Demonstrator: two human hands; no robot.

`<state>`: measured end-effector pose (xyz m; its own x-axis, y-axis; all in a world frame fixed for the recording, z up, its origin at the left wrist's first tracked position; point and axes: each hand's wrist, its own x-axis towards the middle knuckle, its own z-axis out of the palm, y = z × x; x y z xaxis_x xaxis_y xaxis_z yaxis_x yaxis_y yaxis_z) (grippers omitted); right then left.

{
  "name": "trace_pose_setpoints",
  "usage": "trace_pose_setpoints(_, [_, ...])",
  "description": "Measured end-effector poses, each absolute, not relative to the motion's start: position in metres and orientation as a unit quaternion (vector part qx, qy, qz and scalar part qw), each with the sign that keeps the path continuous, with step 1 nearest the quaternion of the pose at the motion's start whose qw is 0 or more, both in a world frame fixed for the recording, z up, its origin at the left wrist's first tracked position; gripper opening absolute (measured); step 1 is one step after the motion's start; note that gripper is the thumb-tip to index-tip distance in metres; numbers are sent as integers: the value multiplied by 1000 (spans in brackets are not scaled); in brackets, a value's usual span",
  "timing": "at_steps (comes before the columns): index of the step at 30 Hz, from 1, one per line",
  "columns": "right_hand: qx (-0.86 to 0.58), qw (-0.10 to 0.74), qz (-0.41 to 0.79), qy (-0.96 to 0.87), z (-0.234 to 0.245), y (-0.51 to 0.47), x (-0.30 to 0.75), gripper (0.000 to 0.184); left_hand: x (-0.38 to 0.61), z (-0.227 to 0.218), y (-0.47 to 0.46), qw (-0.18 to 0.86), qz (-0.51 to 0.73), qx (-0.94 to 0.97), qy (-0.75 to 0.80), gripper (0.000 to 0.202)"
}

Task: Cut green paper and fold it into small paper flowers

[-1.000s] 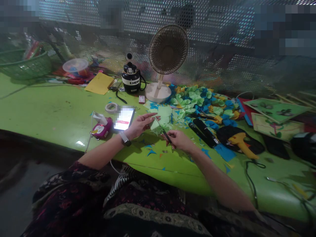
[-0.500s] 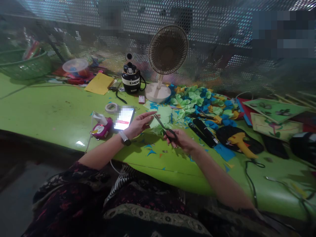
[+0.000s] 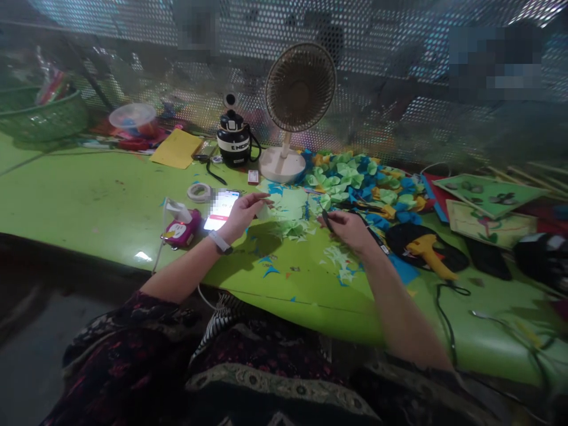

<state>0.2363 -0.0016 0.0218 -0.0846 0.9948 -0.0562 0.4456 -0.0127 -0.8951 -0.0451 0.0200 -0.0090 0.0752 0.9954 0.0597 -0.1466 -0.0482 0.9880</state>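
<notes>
Whereas the scissors [image 3: 327, 220] met the scrap [image 3: 262, 211] earlier, the right hand [image 3: 350, 229] now grips them well right of the left hand [image 3: 242, 214], whose fingers pinch that pale scrap beside the phone [image 3: 220, 210]. The far flask [image 3: 234, 141] has white lettering that starts "ENC".

Green table [image 3: 89, 201], smooth and glossy, highlights at 9 o'clock; matt pale-green paper piece [image 3: 262, 211] in left hand [image 3: 242, 214]; dark matt-handled scissors [image 3: 327, 220] in right hand [image 3: 350, 229]. At 12 o'clock, cream plastic fan [image 3: 298, 89] before perforated metal screen [image 3: 377, 35]; matt folded paper bows [image 3: 350, 177] at 1 o'clock.
</notes>
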Motion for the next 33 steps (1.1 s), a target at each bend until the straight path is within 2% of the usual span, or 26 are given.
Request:
trace_pose_setpoints(2, [-624, 294, 320, -650, 17, 3, 243, 46, -47, -17, 26, 440, 521, 582, 443, 20])
trace_pose_setpoints(5, [-671, 187, 184, -694, 8, 7, 247, 34, -49, -29, 32, 333, 440, 697, 458, 18])
trace_pose_setpoints(7, [-692, 132, 127, -698, 3, 8, 245, 33, -49, -34, 32, 258, 394, 756, 454, 20])
trace_pose_setpoints(10, [-717, 105, 101, -682, 0, 9, 242, 41, -49, -33, 28, 188, 366, 800, 436, 21])
trace_pose_setpoints(13, [-729, 103, 87, -671, 1, 9, 241, 41, -49, -26, 21, 140, 324, 836, 420, 23])
trace_pose_setpoints(19, [-722, 104, 47, -683, 4, 8, 243, 36, -49, -17, 15, 126, 219, 870, 425, 23])
trace_pose_setpoints(26, [-736, 68, 85, -668, 3, 12, 247, 37, -46, -19, 14, 135, 217, 863, 436, 14])
trace_pose_setpoints(30, [-734, 72, 112, -666, 1, 13, 250, 31, -46, -22, 17, 149, 221, 854, 446, 10])
trace_pose_setpoints(33, [-738, 79, 114, -660, 3, 13, 251, 34, -48, -21, 18, 163, 236, 848, 446, 10])
